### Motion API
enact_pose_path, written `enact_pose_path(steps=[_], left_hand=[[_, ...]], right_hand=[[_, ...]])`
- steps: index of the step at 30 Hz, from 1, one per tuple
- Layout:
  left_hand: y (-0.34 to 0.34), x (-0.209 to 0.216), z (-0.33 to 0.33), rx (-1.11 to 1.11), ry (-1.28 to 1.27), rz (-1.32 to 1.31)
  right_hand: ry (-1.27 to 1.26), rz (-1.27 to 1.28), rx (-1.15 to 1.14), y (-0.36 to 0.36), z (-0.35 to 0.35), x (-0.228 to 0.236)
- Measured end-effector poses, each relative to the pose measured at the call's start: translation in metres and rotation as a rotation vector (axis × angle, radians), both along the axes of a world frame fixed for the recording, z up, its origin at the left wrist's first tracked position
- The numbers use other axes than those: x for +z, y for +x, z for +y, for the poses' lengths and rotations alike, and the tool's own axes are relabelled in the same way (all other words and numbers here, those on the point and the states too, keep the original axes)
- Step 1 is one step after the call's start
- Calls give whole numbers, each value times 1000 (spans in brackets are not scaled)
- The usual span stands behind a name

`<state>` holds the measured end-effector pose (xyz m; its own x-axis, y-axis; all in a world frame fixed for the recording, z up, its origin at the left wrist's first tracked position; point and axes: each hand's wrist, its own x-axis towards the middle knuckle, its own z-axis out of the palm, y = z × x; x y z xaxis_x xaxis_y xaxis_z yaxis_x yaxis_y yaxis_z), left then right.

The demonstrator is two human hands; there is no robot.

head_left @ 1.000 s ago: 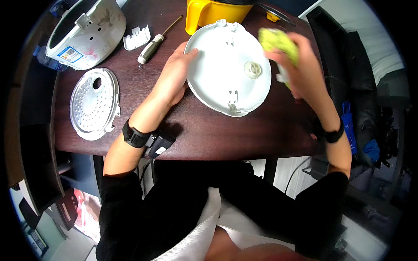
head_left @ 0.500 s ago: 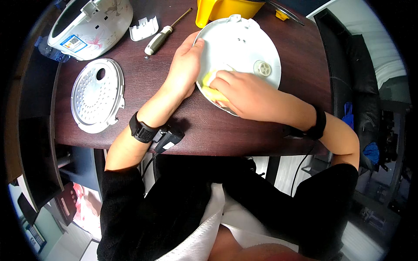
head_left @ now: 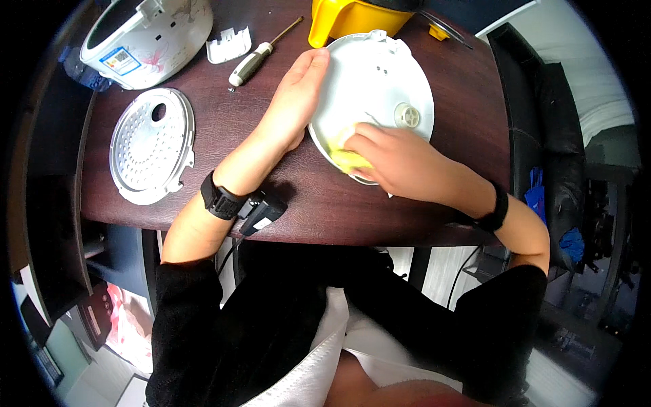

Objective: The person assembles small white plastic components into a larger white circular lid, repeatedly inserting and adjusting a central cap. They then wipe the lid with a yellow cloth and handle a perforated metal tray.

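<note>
A round white rice cooker lid (head_left: 369, 88) is held tilted above the brown table, showing a small round vent piece on its right side. My left hand (head_left: 298, 91) grips the lid's left edge, with the thumb along the rim and the other fingers mostly hidden. In my right hand (head_left: 390, 159) is a crumpled yellow cloth (head_left: 344, 150), pinched and pressed on the lid's near left edge. The fingertips of that hand are partly covered by the cloth and the hand itself.
Left of my hands lies a perforated metal inner lid (head_left: 152, 146). Behind it stands a white rice cooker body (head_left: 159, 51). A white plastic part (head_left: 228, 45) and a screwdriver (head_left: 254, 62) rest nearby. At the back is a yellow container (head_left: 349, 22). A black plug (head_left: 264, 214) sits near the front edge.
My right hand has moved the yellow cloth a little toward me along the lid's near edge. My left hand keeps its grip on the lid. The whole view has shifted slightly.
</note>
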<state>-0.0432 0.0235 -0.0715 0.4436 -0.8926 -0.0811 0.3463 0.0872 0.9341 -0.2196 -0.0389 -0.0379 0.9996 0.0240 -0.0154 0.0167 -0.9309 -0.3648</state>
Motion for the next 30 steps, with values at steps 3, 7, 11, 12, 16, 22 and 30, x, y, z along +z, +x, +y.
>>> enact_pose_path(steps=[3,7,11,12,16,22,30], left_hand=[[2,-5,2,13,-69,-57],[3,-2,5,-19,23,122],[-1,-7,5,-29,-60,-50],[-1,-6,6,-28,-62,-59],[-3,-6,6,-29,-60,-76],[3,-10,5,-7,-87,-133],[5,-16,4,48,-26,-110]], right_hand=[[-62,-77,-33,39,0,2],[-310,-431,-63,66,-31,-13],[-462,-366,-219,53,-61,-7],[-465,-348,-236,46,-64,-5],[-394,-300,-368,21,-65,10],[-357,-144,-553,-8,-76,7],[-377,93,-465,-26,-77,3]])
